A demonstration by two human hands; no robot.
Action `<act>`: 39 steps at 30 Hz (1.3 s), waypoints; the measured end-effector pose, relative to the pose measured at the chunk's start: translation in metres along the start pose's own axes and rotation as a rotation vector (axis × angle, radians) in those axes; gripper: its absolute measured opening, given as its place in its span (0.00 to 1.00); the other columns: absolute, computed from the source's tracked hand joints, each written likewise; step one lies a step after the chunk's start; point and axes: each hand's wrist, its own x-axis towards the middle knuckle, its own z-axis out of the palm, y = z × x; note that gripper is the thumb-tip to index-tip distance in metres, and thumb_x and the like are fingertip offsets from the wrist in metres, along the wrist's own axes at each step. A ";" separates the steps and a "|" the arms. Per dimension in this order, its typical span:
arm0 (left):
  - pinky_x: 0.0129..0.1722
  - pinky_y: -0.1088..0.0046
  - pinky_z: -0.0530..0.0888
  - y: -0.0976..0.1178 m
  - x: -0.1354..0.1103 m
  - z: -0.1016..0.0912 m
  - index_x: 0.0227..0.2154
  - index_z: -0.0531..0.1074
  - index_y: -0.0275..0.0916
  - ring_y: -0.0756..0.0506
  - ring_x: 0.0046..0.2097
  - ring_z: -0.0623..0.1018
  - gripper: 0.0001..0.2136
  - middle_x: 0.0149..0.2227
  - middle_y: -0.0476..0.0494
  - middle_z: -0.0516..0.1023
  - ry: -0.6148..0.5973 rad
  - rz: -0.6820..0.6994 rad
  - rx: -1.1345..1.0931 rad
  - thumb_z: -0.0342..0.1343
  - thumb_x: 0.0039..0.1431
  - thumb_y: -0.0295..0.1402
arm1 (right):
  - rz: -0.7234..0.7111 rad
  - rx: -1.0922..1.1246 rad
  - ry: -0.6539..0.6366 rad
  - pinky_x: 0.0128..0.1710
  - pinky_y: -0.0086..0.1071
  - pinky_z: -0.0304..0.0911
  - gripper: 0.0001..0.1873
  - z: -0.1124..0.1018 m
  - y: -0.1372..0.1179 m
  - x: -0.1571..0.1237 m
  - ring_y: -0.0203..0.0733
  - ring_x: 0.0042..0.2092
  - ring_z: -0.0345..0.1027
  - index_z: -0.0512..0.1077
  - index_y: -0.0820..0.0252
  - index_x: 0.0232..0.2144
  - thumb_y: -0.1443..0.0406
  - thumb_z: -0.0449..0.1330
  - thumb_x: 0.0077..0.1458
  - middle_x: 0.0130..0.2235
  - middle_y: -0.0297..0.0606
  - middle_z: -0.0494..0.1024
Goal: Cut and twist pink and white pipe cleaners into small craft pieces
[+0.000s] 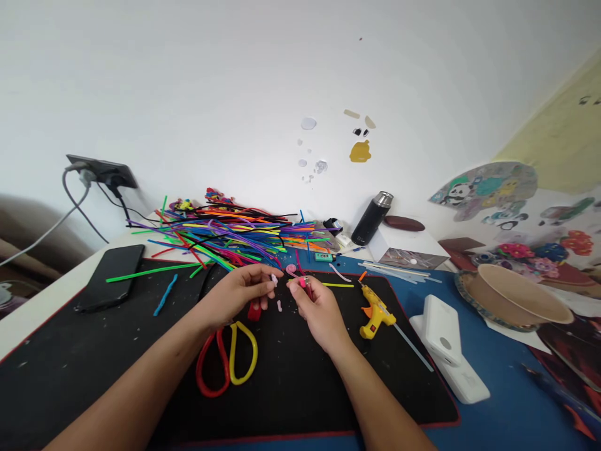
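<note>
Over the black mat (300,388), my left hand (239,291) pinches a small pale lilac piece (275,280) between thumb and fingertips. Close by on the right, my right hand (322,307) is closed on a small pink-red object (304,284) with a shiny part; its kind is mostly hidden by the fingers. A pink coil (291,269) shows just beyond the hands. Beneath them lie a pale pink scrap (280,305) and a red piece (254,312). Scissors with red and yellow loop handles (256,354) rest below my left hand, their blades out of sight.
Colourful pipe cleaners (235,232) are heaped along the wall. A yellow glue gun (375,316) lies right, near white boxy devices (441,329). A phone (113,275) is at left. Farther back are a green lighter (323,257), a black flask (370,219) and a bowl (521,294).
</note>
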 end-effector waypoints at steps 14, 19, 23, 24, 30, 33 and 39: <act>0.30 0.75 0.70 0.004 0.004 -0.013 0.30 0.81 0.39 0.48 0.29 0.74 0.17 0.29 0.48 0.79 0.369 0.045 -0.160 0.76 0.44 0.46 | -0.163 -1.041 0.135 0.46 0.39 0.64 0.10 -0.041 -0.002 0.014 0.52 0.46 0.75 0.82 0.58 0.42 0.63 0.60 0.67 0.42 0.44 0.82; 0.27 0.78 0.63 0.006 0.007 -0.022 0.29 0.81 0.38 0.52 0.27 0.67 0.16 0.26 0.51 0.74 0.406 0.117 -0.182 0.75 0.46 0.44 | -0.093 -1.114 0.139 0.50 0.45 0.65 0.12 -0.046 0.001 0.015 0.57 0.50 0.75 0.81 0.60 0.47 0.60 0.65 0.65 0.46 0.47 0.82; 0.27 0.79 0.64 0.012 0.006 -0.027 0.28 0.80 0.37 0.52 0.27 0.68 0.16 0.27 0.50 0.74 0.408 0.143 -0.262 0.75 0.46 0.42 | -0.241 -0.894 0.163 0.52 0.42 0.66 0.12 -0.032 -0.003 0.010 0.53 0.51 0.75 0.80 0.58 0.49 0.61 0.65 0.65 0.48 0.45 0.82; 0.27 0.79 0.65 0.013 0.006 -0.028 0.28 0.80 0.37 0.52 0.27 0.68 0.16 0.28 0.50 0.74 0.421 0.152 -0.289 0.76 0.45 0.42 | -0.291 -0.823 0.154 0.52 0.41 0.66 0.11 -0.026 -0.005 0.007 0.51 0.51 0.75 0.80 0.57 0.48 0.61 0.64 0.66 0.48 0.44 0.82; 0.24 0.79 0.67 0.015 0.008 -0.032 0.29 0.80 0.37 0.51 0.27 0.70 0.14 0.26 0.49 0.74 0.535 0.216 -0.389 0.76 0.44 0.39 | -0.378 -0.668 -0.166 0.43 0.36 0.65 0.08 0.026 -0.016 -0.024 0.45 0.40 0.74 0.80 0.56 0.43 0.58 0.65 0.66 0.35 0.36 0.80; 0.24 0.77 0.67 0.011 0.011 -0.037 0.31 0.81 0.37 0.51 0.26 0.71 0.13 0.26 0.49 0.75 0.581 0.234 -0.398 0.74 0.45 0.38 | -0.378 -0.772 -0.343 0.47 0.40 0.66 0.17 0.048 -0.018 -0.038 0.48 0.43 0.74 0.79 0.58 0.47 0.52 0.66 0.64 0.39 0.40 0.81; 0.25 0.78 0.66 0.003 0.015 -0.047 0.30 0.80 0.37 0.52 0.27 0.71 0.13 0.27 0.51 0.75 0.614 0.251 -0.421 0.75 0.45 0.38 | -0.349 -0.965 -0.439 0.48 0.50 0.68 0.30 0.080 -0.018 -0.049 0.59 0.49 0.73 0.77 0.61 0.52 0.43 0.63 0.63 0.47 0.49 0.80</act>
